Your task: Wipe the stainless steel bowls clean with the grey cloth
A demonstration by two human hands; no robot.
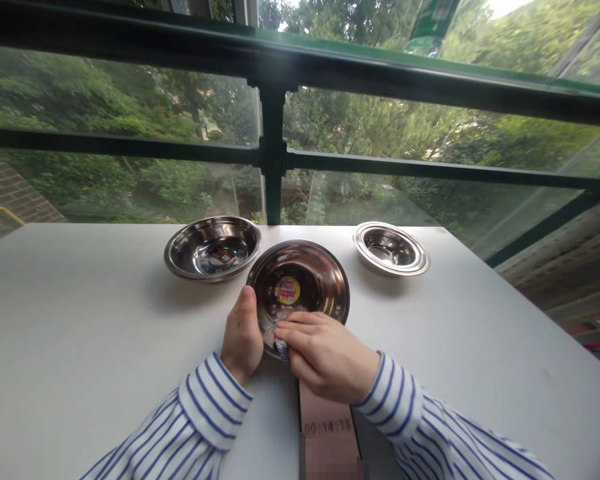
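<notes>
Middle bowl: steel (325,280), round, so I read no long axis; its mouth tips toward me, and I can't tell how its base meets the white table (130,373).
Place: short of the table's far edge, between the left bowl (195,257) and the right bowl (387,250).
Left hand: gripping (243,337) the middle bowl's near-left side, thumb up by the rim; the other fingers are hidden from me.
Right hand: reaching (325,353) over the near-right rim, fingers closed on a checked cloth (281,349).
Cloth to wall: bunched under the right fingertips, against the near inner wall; too covered for me to read its long axis.
Nearer hand: the right for the cloth, the left for the bowl's left rim.
Sticker: on the bowl's floor (287,291), beyond the right fingertips toward the far edge.
Neighbours: left bowl near the far edge, its gap to the middle bowl unclear; right bowl well apart, toward the far right corner.
Phone: lengthwise (325,413) below the right hand, timer showing.
</notes>
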